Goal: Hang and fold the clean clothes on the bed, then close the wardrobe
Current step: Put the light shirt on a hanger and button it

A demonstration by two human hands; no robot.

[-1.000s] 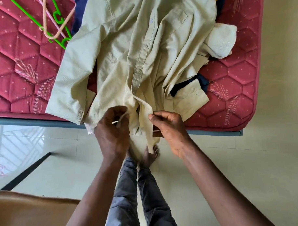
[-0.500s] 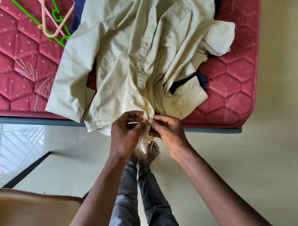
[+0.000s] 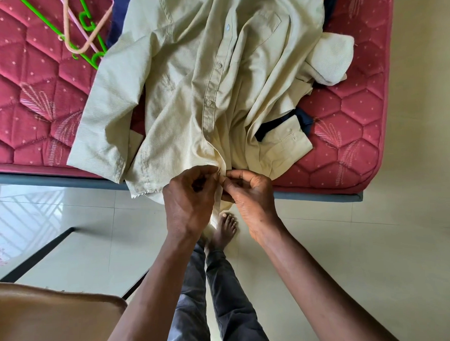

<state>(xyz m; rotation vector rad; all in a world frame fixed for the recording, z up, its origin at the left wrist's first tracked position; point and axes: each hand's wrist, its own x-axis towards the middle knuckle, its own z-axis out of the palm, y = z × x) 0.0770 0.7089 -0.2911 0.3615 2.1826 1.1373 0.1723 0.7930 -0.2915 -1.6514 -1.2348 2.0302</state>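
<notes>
A pale yellow-green button shirt lies face up on the red quilted mattress, its hem hanging over the near edge. My left hand pinches the left side of the front placket at the hem. Touching it, my right hand pinches the other side of the placket. Both hands meet at the lowest part of the button strip. A cream cloth lies at the shirt's right shoulder, and dark blue fabric shows under the right sleeve.
Green and pink plastic hangers lie on the mattress at the upper left. The grey bed frame edge runs below the mattress. A brown surface fills the lower left. My legs and a bare foot stand on the pale tiled floor.
Both hands have closed in on each other at the shirt's hem. The two placket edges, apart a second ago, are now brought together between my fingers.
</notes>
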